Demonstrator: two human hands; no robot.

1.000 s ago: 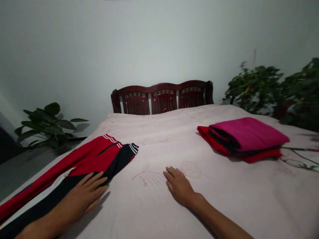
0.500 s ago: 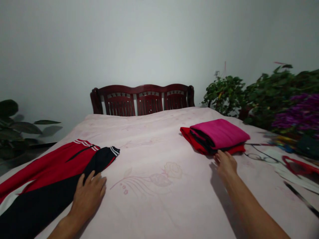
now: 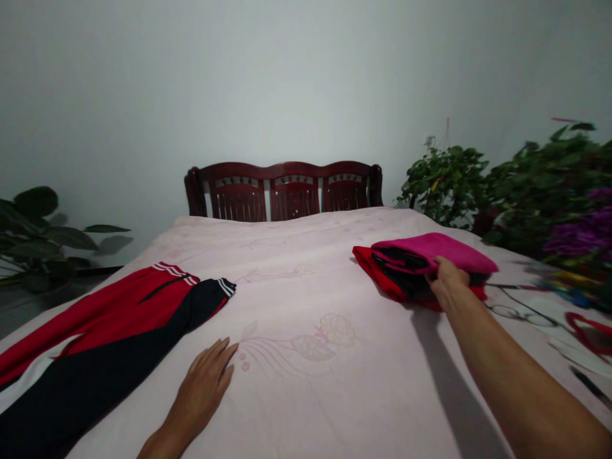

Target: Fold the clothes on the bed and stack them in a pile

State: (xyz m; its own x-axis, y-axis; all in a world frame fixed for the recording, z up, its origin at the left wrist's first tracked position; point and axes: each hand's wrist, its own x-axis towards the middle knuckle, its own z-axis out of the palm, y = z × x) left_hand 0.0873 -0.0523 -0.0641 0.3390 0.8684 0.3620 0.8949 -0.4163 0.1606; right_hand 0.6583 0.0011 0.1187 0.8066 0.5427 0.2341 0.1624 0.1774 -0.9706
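Observation:
A pale pink sheet point(image 3: 306, 395) covers the bed in front of me. At the right lies a stack of folded clothes point(image 3: 406, 271): a magenta piece on top, black in the middle, red below. My right hand point(image 3: 448, 284) grips the near edge of the stack, thumb on the magenta cloth and fingers tucked under it, lifting that layer a little. My left hand point(image 3: 205, 382) rests flat on the sheet, fingers stretched out, holding nothing. Just left of it lies a red and black jacket point(image 3: 105, 325) with white stripes, spread flat.
A dark red wooden headboard point(image 3: 284, 191) stands at the far end against a white wall. Potted plants point(image 3: 526, 185) crowd the right side, another plant point(image 3: 33, 236) stands at the left. Glasses point(image 3: 514, 312) and red-handled things lie on the sheet at the right.
My right hand has moved forward from the sheet onto the folded stack and closed on its edge. My left hand has slid off the jacket's sleeve onto the bare sheet.

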